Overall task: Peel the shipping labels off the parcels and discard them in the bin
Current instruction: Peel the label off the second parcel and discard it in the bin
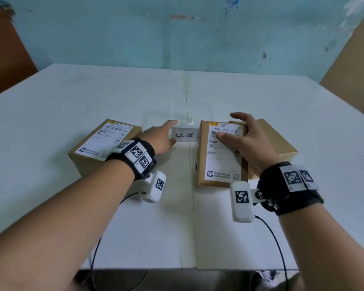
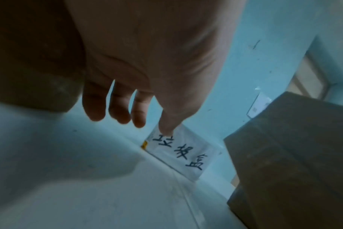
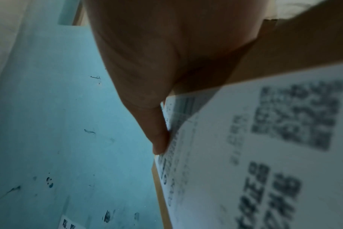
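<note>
Two brown cardboard parcels lie on the white table (image 1: 324, 143). The left parcel (image 1: 86, 160) carries a white shipping label (image 1: 107, 139). The right parcel (image 1: 202, 156) carries a similar label (image 1: 225, 160). Between them stands a clear plastic bin (image 1: 189, 106) with a handwritten paper tag (image 1: 184, 135). My left hand (image 1: 173, 132) reaches to the bin with fingers straight, and its thumb (image 2: 166, 128) touches the tag (image 2: 178, 153). My right hand (image 1: 229, 126) rests on the right parcel's far end, its thumb (image 3: 159, 139) lying on the label (image 3: 264, 155). Its fingers are spread.
More brown cardboard (image 1: 271, 141) shows just right of the right parcel; I cannot tell whether it is a separate box. Brown panels lean against the blue wall at the left (image 1: 4, 55) and the right (image 1: 353, 66). Sensor cables (image 1: 277, 244) trail off the table's front edge.
</note>
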A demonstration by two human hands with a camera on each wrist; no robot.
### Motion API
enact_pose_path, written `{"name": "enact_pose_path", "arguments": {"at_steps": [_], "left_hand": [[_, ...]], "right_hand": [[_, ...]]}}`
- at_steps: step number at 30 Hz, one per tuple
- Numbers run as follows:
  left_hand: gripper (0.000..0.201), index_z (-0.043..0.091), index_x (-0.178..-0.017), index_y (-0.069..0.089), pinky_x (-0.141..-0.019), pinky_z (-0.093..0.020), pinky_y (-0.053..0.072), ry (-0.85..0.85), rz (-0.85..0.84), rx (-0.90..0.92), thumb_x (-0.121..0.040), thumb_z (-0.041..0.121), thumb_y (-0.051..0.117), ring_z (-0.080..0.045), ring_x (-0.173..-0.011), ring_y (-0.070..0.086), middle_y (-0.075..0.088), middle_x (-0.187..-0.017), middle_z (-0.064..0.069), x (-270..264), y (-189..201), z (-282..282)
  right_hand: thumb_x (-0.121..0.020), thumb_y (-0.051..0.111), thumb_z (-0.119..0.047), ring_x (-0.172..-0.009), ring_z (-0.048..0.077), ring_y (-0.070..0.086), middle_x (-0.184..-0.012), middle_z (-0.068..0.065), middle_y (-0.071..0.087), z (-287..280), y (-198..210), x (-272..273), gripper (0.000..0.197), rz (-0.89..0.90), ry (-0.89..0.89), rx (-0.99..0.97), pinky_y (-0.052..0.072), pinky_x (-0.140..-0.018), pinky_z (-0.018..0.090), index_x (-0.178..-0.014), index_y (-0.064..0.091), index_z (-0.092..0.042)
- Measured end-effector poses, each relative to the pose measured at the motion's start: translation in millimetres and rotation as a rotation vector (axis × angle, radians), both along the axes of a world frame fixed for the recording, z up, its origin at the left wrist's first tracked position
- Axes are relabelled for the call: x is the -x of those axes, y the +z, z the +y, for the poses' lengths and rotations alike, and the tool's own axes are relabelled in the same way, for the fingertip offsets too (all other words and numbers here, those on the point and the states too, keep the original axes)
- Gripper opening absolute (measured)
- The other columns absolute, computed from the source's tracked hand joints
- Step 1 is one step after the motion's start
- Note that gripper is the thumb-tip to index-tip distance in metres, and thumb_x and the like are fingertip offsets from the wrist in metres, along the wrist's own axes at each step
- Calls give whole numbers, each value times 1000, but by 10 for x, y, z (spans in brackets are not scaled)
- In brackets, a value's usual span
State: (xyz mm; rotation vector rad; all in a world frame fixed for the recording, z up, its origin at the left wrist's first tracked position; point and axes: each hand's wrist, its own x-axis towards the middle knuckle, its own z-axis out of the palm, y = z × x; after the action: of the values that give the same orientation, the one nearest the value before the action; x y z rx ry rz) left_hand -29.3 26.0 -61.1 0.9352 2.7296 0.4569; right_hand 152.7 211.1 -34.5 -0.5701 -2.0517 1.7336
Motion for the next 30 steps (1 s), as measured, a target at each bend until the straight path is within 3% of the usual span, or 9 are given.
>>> {"name": "enact_pose_path", "arguments": {"at_steps": [4, 8, 10, 13, 16, 20, 23, 27, 30], "left_hand": [[19, 29, -107, 45, -56, -32, 38, 36, 180, 65, -101, 13, 37, -19, -68, 55, 59, -84, 0, 101, 5, -96], [33, 32, -94, 42, -79, -41, 45, 13, 274, 181, -90, 1, 33, -21, -74, 54, 55, -84, 4, 145, 4, -445], [35, 34, -95, 41, -88, -45, 42, 30, 300, 243, -89, 1, 32, -25, -80, 49, 52, -87, 5, 168, 26, -698], [30, 35, -99, 41, -76, -39, 39, 58, 277, 314, -97, 6, 31, -28, -91, 45, 50, -92, 2, 165, 96, -1062], [28, 36, -102, 46, -74, -36, 32, 47, 245, 355, -102, 12, 33, -31, -98, 47, 51, -99, 0, 171, 152, -1291], [28, 49, -118, 51, -92, -43, 43, 70, 146, 305, -103, 27, 41, -31, -113, 46, 51, -110, 1, 152, 220, -1347], [54, 48, -144, 36, -103, -49, 43, 138, 74, 294, -99, 18, 41, -35, -125, 43, 46, -134, -9, 49, 295, -1304], [52, 35, -145, 40, -87, -40, 49, 241, 223, -21, -98, 14, 39, -30, -106, 57, 47, -136, -6, -306, 412, -1077], [37, 31, -141, 48, -80, -26, 47, 174, -68, -543, -104, 30, 45, -16, -107, 60, 54, -127, 4, -697, 402, -675]], "right_hand": [[-83, 91, -18, -104, 22, 78, -132, 3, 65, 36, 19, -13, 60, 10, 12, 25, 65, -93, 47, -132, 58, -29], [-84, 90, -14, -97, 20, 79, -129, 6, 68, -14, 31, -5, 59, 16, 37, 47, 67, -84, 40, -133, 58, -23], [-84, 89, -15, -96, 21, 79, -127, 7, 69, -48, 38, 0, 58, 15, 45, 46, 67, -84, 42, -133, 58, -22], [-86, 88, -13, -95, 23, 80, -120, 7, 72, -107, 43, 4, 56, 30, 53, 70, 66, -86, 47, -132, 57, -22], [-87, 87, -11, -89, 14, 79, -124, 5, 70, -218, 33, 35, 55, 67, 67, 61, 66, -79, 35, -131, 56, -21], [-86, 88, -9, -94, 13, 77, -129, 5, 67, -378, 10, 102, 55, 104, 109, 40, 65, -80, 32, -130, 56, -21], [-86, 87, -6, -93, 13, 76, -130, 9, 66, -426, 6, 119, 53, 124, 124, 50, 64, -79, 30, -127, 56, -20], [-85, 88, -7, -98, 15, 75, -134, 10, 64, -430, 6, 120, 54, 127, 135, 45, 65, -83, 32, -126, 57, -21], [-84, 89, -8, -101, 17, 75, -132, 6, 64, -463, -1, 136, 55, 118, 149, 29, 65, -89, 38, -127, 58, -21]]}}
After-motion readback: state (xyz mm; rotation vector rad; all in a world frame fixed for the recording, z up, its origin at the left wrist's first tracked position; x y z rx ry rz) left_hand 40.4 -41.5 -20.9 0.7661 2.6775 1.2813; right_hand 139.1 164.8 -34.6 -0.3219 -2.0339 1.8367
